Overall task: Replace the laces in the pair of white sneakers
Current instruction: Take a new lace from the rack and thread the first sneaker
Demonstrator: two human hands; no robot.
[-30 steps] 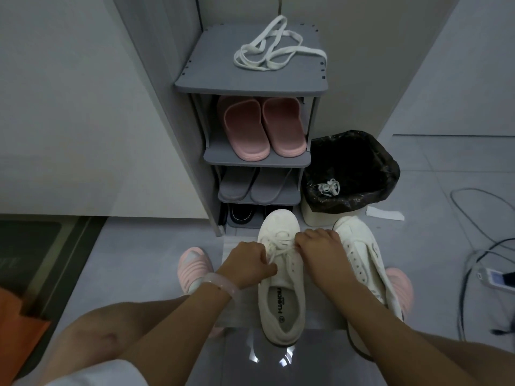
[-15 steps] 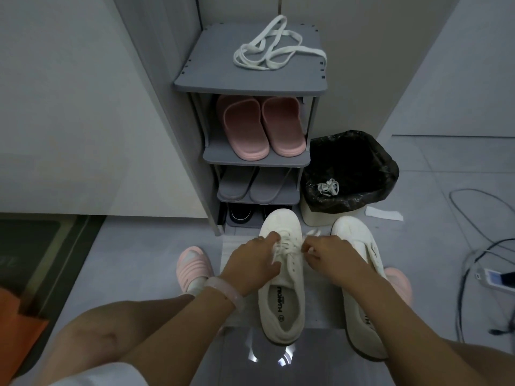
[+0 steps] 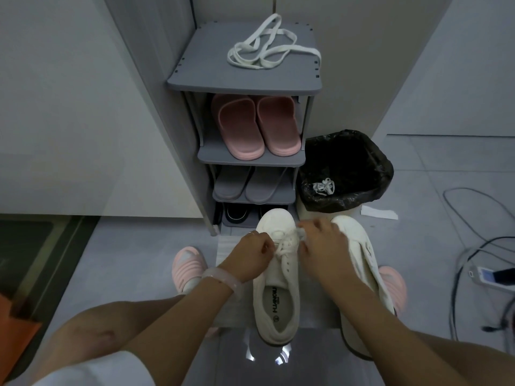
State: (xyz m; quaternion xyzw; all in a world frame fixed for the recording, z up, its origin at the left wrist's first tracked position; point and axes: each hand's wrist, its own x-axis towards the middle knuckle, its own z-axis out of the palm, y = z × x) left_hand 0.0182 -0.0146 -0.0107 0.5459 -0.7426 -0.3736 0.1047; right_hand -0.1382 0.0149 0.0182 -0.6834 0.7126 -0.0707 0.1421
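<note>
Both hands worked at the laced sneaker [image 3: 276, 277], lower centre of frame, standing on the floor. Left hand [image 3: 252, 256] had fingers curled, pinching the lace [image 3: 287, 243] at the eyelets; right hand [image 3: 324, 246] pinched the same lace nearer the toe. Second sneaker [image 3: 359, 263] lay just right of it, partly under the right forearm (lacing state not visible). Spare laces [image 3: 267, 47] sat loose on the shoe rack [image 3: 211, 79] top, upper centre. Judged: lace soft, light, limp, best taken near its tips; the shoe light and liable to slide when tugged. Room tight ahead: rack and lined bin [image 3: 370, 168] close behind the toes, open floor at left.
</note>
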